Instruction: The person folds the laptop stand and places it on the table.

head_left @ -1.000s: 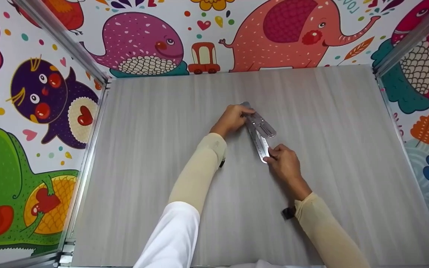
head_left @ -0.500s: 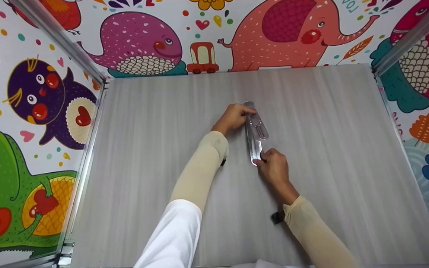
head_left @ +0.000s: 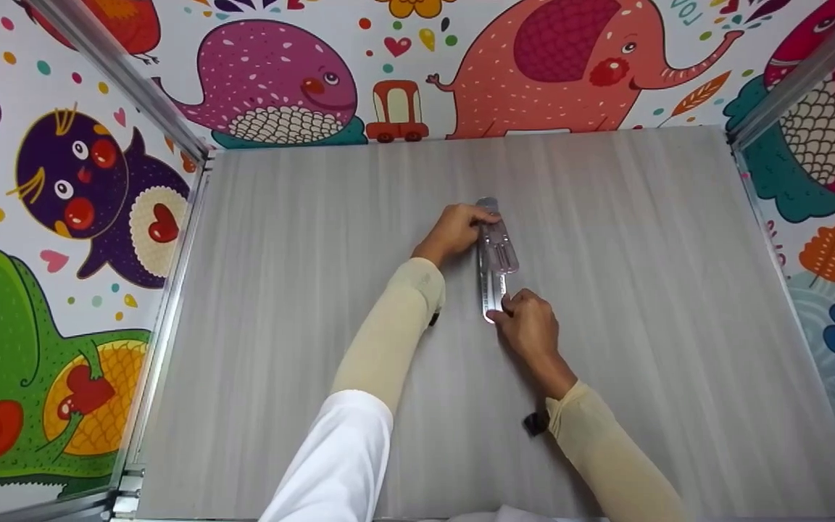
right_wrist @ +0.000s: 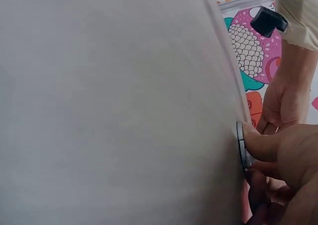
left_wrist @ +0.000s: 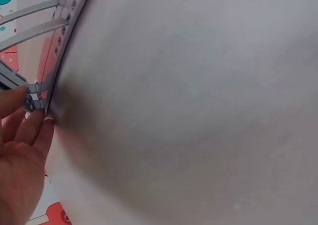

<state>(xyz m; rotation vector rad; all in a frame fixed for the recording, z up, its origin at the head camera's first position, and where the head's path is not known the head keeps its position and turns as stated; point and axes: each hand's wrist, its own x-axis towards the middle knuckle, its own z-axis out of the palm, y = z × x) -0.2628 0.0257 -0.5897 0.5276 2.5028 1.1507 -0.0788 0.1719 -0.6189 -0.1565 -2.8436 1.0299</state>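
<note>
A long, narrow hinged device [head_left: 491, 288] lies lengthwise between my hands; its kind is not clear. Its silver base has a row of small holes along one side, and a see-through, purplish slotted cover [head_left: 499, 252] stands lifted off it. My left hand [head_left: 454, 228] pinches the far, hinged end. In the left wrist view, two curved metal strips [left_wrist: 32, 35] rise from the base beyond the hinge [left_wrist: 34, 96]. At the near end, my right hand [head_left: 533, 325] pinches the base between thumb and fingers. The right wrist view shows only the device's thin edge [right_wrist: 241, 144].
The grey wood-grain table [head_left: 301, 290] extends all round the hands. Metal frame rails [head_left: 171, 290] edge it, and walls printed with cartoon animals [head_left: 280, 87] stand behind and at both sides. Black wrist mounts [head_left: 536, 423] sit on the sleeves.
The near end of the device has swung left with my right hand, bringing the device closer to straight up and down in the head view. My left hand keeps its pinch at the far end.
</note>
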